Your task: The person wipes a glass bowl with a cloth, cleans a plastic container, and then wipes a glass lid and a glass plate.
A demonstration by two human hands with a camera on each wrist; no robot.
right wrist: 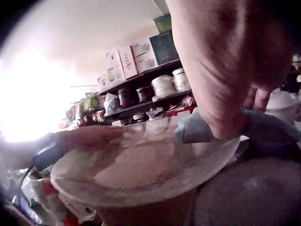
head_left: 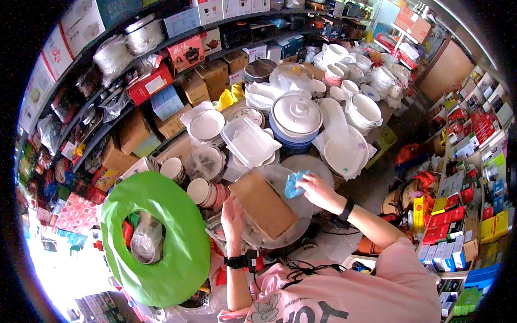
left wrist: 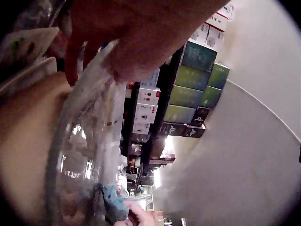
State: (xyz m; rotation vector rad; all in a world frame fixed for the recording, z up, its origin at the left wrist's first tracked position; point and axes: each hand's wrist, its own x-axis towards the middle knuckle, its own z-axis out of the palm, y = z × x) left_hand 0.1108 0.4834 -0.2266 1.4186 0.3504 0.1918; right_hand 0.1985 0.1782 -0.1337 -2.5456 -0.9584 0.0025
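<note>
A wide clear glass bowl [head_left: 269,229] sits in front of me with a brown cardboard piece [head_left: 262,203] lying across it. My left hand [head_left: 232,215] holds its near-left rim, fingers laid over the edge. In the left wrist view the glass bowl [left wrist: 80,141] curves under the left hand [left wrist: 131,37]. My right hand [head_left: 318,191] pinches a blue cloth [head_left: 293,184] against the far rim. The right wrist view shows the right hand [right wrist: 225,61] close up, the blue cloth [right wrist: 207,129] on the glass bowl [right wrist: 146,165], and the left hand [right wrist: 89,139] opposite.
A bin lined with a green bag [head_left: 156,237] stands at my left. Behind the bowl are stacked white plates [head_left: 207,126], a clear plastic container [head_left: 250,141], a white lidded pot [head_left: 296,116] and cups. Shelves of boxes [head_left: 156,81] line the left; boxed goods [head_left: 458,215] fill the right.
</note>
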